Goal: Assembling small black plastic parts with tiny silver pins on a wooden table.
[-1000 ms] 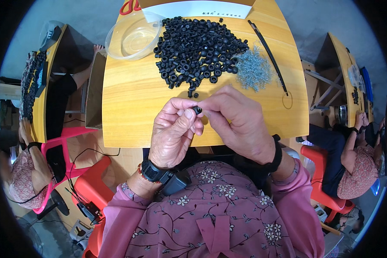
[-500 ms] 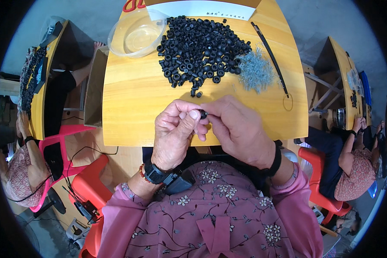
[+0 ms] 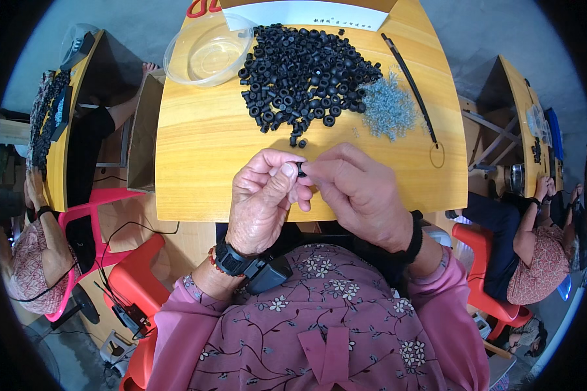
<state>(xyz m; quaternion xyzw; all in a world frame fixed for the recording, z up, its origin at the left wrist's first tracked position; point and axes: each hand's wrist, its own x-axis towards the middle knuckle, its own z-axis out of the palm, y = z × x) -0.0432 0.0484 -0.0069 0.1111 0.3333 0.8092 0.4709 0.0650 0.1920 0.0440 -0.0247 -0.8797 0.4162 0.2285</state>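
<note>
Over the table's front part, my left hand [image 3: 262,195] pinches a small black round part [image 3: 301,169] between thumb and fingers. My right hand [image 3: 359,192] meets it from the other side, fingertips pressed together against the part; anything small between them is hidden. Beyond my hands spreads a heap of black ring-shaped and capped pieces [image 3: 300,75], with a few loose ones [image 3: 298,141] at its near edge. Right of that heap lies a pile of tiny clear bluish pieces [image 3: 390,107].
A clear plastic bowl [image 3: 176,60] stands at the table's [image 3: 195,169] far left, beside an open box [image 3: 306,14] at the back. A thin black rod [image 3: 409,85] with a loop lies at right. Other people sit at tables on both sides, near red chairs [image 3: 137,280].
The black part has shifted slightly left and turned between my left fingers. My right hand's fingers have moved a little, staying close to it.
</note>
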